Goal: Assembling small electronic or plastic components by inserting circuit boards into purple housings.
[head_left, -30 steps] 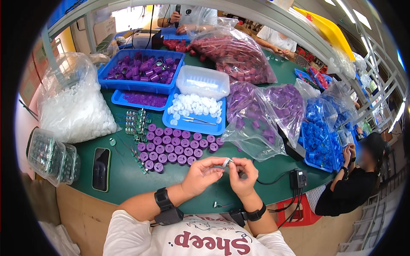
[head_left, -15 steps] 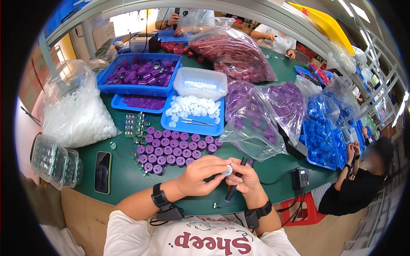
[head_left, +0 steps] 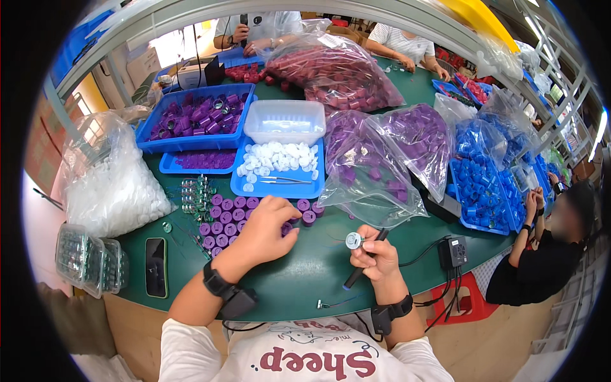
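My left hand [head_left: 270, 226] reaches over the right part of a group of purple round caps [head_left: 219, 227] standing on the green table. Its thumb and fingers are apart, with purple caps visible at the fingertips; whether it touches one is hard to see. Nearer the front edge, my right hand [head_left: 377, 254] is closed. Between its thumb and fingers it holds a small round silvery-white disc [head_left: 354, 240] with thin wires. A black pen-like tool [head_left: 354, 277] is tucked in the same hand, slanting down to the left.
A blue tray [head_left: 280, 189] holds white discs and tweezers [head_left: 286, 181]. Behind stand a blue bin [head_left: 191, 141] of purple parts and bags of purple [head_left: 363, 165] and red caps [head_left: 347, 83]. A phone [head_left: 156, 267] and clear plastic boxes [head_left: 89, 261] lie left; circuit boards [head_left: 196, 194] lie beside the caps.
My left hand has let go of the disc and moved left and away to the purple caps. My right hand keeps the disc and black tool and has shifted slightly right.
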